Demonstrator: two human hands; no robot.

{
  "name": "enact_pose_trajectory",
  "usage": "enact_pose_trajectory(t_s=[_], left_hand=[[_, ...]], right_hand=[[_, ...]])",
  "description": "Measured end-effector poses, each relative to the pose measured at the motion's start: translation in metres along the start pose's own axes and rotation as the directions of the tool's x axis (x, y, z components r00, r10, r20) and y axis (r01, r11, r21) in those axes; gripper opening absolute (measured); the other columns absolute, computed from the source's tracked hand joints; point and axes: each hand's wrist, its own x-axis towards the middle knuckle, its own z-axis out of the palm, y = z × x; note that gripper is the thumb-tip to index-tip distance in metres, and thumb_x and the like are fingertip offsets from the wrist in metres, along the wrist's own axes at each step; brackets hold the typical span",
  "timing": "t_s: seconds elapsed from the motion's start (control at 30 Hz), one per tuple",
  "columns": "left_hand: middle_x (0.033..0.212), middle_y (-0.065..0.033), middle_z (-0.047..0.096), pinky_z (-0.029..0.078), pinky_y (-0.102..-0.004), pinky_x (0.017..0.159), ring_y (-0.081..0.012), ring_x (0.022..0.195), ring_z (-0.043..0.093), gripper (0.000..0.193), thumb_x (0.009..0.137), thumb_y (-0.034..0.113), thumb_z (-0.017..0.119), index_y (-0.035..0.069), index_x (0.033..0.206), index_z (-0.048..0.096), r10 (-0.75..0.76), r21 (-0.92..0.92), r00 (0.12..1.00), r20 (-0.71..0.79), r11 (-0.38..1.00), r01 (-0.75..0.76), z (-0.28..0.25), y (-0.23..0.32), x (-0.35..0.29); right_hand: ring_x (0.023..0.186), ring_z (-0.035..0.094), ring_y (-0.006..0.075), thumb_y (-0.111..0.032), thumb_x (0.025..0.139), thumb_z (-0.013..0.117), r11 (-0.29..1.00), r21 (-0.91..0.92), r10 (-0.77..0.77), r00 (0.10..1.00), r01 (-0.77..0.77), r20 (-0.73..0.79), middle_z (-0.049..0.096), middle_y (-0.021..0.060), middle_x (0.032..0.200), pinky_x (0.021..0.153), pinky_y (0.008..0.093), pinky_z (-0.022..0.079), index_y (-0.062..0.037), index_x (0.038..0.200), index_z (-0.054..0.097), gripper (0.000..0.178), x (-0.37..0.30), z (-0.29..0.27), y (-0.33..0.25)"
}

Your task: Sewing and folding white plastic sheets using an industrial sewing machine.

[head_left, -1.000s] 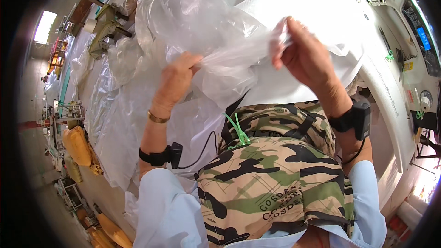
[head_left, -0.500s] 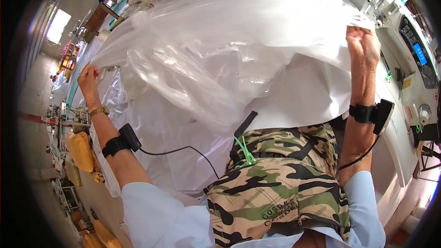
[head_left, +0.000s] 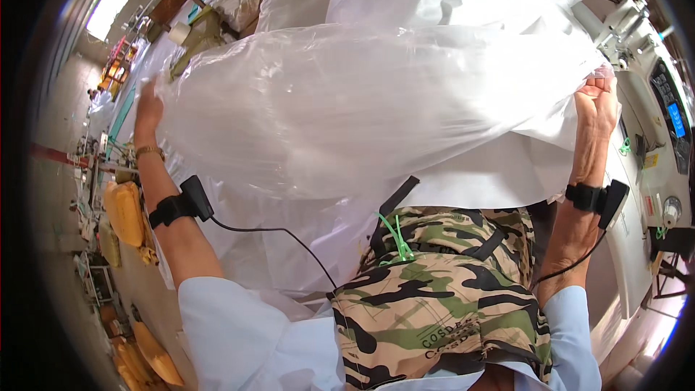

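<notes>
Nearest the wearer, a camouflage apron [head_left: 434,311] bears green ties [head_left: 402,239] at its upper edge. A black cable [head_left: 289,231] runs from the black device [head_left: 194,199] on the left forearm toward the apron; slack in it could snag loose film and tug at the wearer.

Beyond the apron, a white sheet [head_left: 499,174] lies under part of the clear plastic film [head_left: 304,101]. The film spans the space between both hands, in front of the wearer, with creases running across it. Uneven pull could stretch, split or skew it; the sheet beneath could be dragged along.

The left hand [head_left: 149,108] grasps the film's left end, although blur hides exact fingertip placement; a shallow hold there could slip. The right hand [head_left: 597,105] has its fingers curled and pinching the film's right end, just beside the white machine [head_left: 635,76]. The film could catch on that machine's projecting parts.

Farther off at upper left, an olive-covered object [head_left: 203,43] stands behind the film's edge, a second possible snag. Glare at upper right obscures wrinkles or tears.
</notes>
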Motion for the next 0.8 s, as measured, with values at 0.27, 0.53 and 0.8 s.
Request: enact_pose_trajectory(t_s=[0.27, 0.53, 0.8], left_hand=[[0.109, -0.0186, 0.068, 0.053, -0.0396, 0.082, -0.0351, 0.095, 0.066, 0.040, 0.089, 0.001, 0.047, 0.006, 0.124, 0.064, 0.062, -0.560, 0.998, -0.023, 0.826, -0.064, -0.186, 0.298, 0.201], [0.090, -0.0166, 0.069, 0.051, -0.0452, 0.077, -0.0365, 0.088, 0.065, 0.019, 0.091, 0.004, 0.052, 0.002, 0.104, 0.066, 0.690, -0.962, 0.720, 0.069, 0.236, -0.135, -0.171, 0.518, 0.162], [0.091, -0.0195, 0.069, 0.053, -0.0500, 0.074, -0.0386, 0.087, 0.067, 0.020, 0.086, 0.021, 0.058, 0.003, 0.090, 0.067, 0.702, -0.685, 0.284, 0.653, 0.708, -0.174, 0.045, 0.513, -0.058]], right_hand=[[0.100, 0.061, 0.0215, -0.026, 0.101, 0.053, 0.562, -0.790, 0.781, 0.158, 0.244, 0.604, 0.068, 0.0100, 0.108, 0.094, 0.0356, 0.046, -0.0023, 0.103, 0.068, 0.028, -0.218, -0.001, 0.046], [0.085, 0.066, 0.0240, -0.027, 0.097, 0.061, 0.286, -0.903, 0.824, 0.399, 0.322, 0.403, 0.070, 0.0123, 0.089, 0.080, 0.0347, 0.052, -0.0006, 0.103, 0.069, 0.028, -0.220, -0.086, -0.024], [0.080, 0.064, 0.0259, -0.026, 0.092, 0.067, 0.068, -0.943, 0.750, 0.607, 0.325, 0.263, 0.068, 0.0171, 0.088, 0.075, 0.0376, 0.051, 0.0009, 0.100, 0.068, 0.029, -0.217, -0.140, -0.065]])
